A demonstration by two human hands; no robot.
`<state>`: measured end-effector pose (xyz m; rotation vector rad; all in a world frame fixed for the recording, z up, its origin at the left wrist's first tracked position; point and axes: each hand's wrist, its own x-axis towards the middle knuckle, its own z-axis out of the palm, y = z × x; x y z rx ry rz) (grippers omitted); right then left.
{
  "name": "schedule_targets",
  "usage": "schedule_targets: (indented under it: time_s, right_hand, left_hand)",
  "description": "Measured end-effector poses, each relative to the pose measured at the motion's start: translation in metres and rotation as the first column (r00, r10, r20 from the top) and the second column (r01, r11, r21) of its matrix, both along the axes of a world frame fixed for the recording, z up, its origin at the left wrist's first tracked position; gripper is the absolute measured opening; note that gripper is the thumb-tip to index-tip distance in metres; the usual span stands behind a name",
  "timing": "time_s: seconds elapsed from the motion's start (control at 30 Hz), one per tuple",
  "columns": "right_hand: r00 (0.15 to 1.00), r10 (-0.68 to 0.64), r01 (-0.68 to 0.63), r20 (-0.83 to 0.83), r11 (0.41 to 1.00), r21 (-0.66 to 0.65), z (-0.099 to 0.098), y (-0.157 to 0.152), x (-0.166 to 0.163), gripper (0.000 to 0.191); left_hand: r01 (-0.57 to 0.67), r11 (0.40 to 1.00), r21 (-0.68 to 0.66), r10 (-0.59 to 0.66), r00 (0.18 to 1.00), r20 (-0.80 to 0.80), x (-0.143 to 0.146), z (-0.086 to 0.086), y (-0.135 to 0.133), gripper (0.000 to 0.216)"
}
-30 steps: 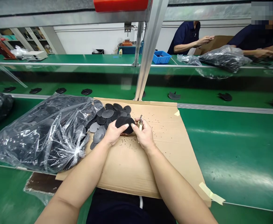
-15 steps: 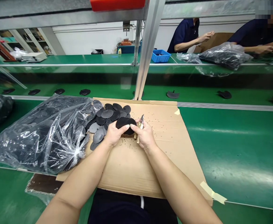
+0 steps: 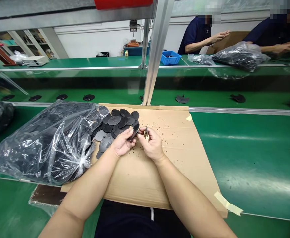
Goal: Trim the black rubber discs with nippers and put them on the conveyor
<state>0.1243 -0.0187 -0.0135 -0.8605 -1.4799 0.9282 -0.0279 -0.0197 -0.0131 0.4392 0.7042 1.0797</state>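
Between the thumb and fingers of my left hand [image 3: 123,142] is a black oval disc [image 3: 134,132], tilted nearly edge-on; whether it is one piece or several stacked I cannot tell. My right hand [image 3: 153,144] is closed around small nippers [image 3: 146,133] with pale handles, their metal tip pointing away from me. The right fingertips are close beside the disc. Just beyond my left hand lies a pile of black oval discs [image 3: 114,120] on a cardboard sheet [image 3: 140,180]. Tiny dark bits are scattered over the cardboard around my hands.
A large clear plastic bag [image 3: 48,142] full of black discs lies left of the cardboard. A metal post [image 3: 157,53] rises behind it. Black parts [image 3: 88,98] sit along the green belt [image 3: 115,96]. Two people work across the bench, near a blue bin [image 3: 170,58].
The black disc has turned from lying face-up between both hands to nearly edge-on in my left hand. My right hand has come slightly away and the nippers have rotated more upright.
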Motion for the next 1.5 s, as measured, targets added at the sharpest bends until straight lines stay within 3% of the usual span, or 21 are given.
schedule_targets:
  time_s: [0.27, 0.57, 0.73, 0.87, 0.97, 1.03, 1.1, 1.17, 1.23, 1.3, 1.37, 1.43, 1.5]
  right_hand:
    - [0.971, -0.091, 0.031, 0.219, 0.965, 0.262, 0.005, -0.001, 0.002, 0.013]
    - [0.955, -0.191, 0.085, 0.226, 0.909, 0.407, 0.005, 0.000, 0.001, 0.010]
    - [0.970, -0.171, 0.117, 0.172, 0.951, 0.287, 0.001, -0.001, -0.004, 0.011]
    - [0.975, -0.217, 0.212, 0.038, 0.971, 0.112, -0.004, 0.004, -0.006, 0.016]
    - [0.954, -0.298, 0.299, -0.032, 0.953, 0.037, -0.011, 0.012, -0.003, 0.019]
    - [0.945, -0.323, 0.324, -0.046, 0.946, 0.005, -0.015, 0.017, 0.000, 0.022]
    - [0.940, -0.338, 0.338, -0.052, 0.941, -0.009, -0.018, 0.020, 0.001, 0.023]
    - [0.939, -0.339, 0.340, -0.055, 0.941, 0.002, -0.019, 0.021, 0.000, 0.023]
    - [0.945, -0.323, 0.325, -0.058, 0.946, 0.023, -0.019, 0.020, -0.001, 0.022]
    - [0.949, -0.309, 0.311, -0.061, 0.950, 0.032, -0.019, 0.019, -0.003, 0.020]
    - [0.947, -0.315, 0.317, -0.064, 0.948, 0.025, -0.019, 0.019, -0.004, 0.018]
    - [0.942, -0.328, 0.330, -0.071, 0.944, 0.017, -0.019, 0.019, -0.004, 0.016]
    - [0.939, -0.334, 0.335, -0.082, 0.942, 0.002, -0.020, 0.019, -0.005, 0.016]
  left_hand:
    - [0.079, 0.997, 0.022, -0.080, 0.996, 0.037, 0.000, -0.002, -0.002, 0.038]
    - [0.042, 0.998, 0.046, -0.041, 0.999, -0.024, 0.004, 0.002, -0.006, 0.043]
    - [-0.014, 0.998, 0.067, 0.016, 0.999, -0.033, 0.007, 0.001, -0.005, 0.045]
    - [-0.168, 0.978, 0.125, 0.179, 0.980, -0.089, 0.012, 0.006, -0.003, 0.044]
    - [-0.349, 0.920, 0.177, 0.375, 0.914, -0.151, 0.014, 0.009, 0.003, 0.046]
    - [-0.459, 0.856, 0.238, 0.510, 0.826, -0.239, 0.013, 0.011, 0.015, 0.045]
    - [-0.498, 0.787, 0.364, 0.615, 0.675, -0.408, 0.006, 0.016, 0.035, 0.040]
    - [-0.439, 0.718, 0.541, 0.695, 0.405, -0.594, -0.006, 0.026, 0.064, 0.033]
    - [-0.282, 0.674, 0.683, 0.724, 0.066, -0.687, -0.020, 0.040, 0.096, 0.031]
    - [-0.088, 0.702, 0.707, 0.682, -0.203, -0.703, -0.033, 0.053, 0.127, 0.040]
    - [0.064, 0.772, 0.632, 0.605, -0.376, -0.701, -0.040, 0.059, 0.154, 0.058]
    - [0.151, 0.841, 0.519, 0.527, -0.444, -0.725, -0.039, 0.055, 0.176, 0.065]
    - [0.192, 0.887, 0.420, 0.461, -0.433, -0.775, -0.031, 0.045, 0.195, 0.053]
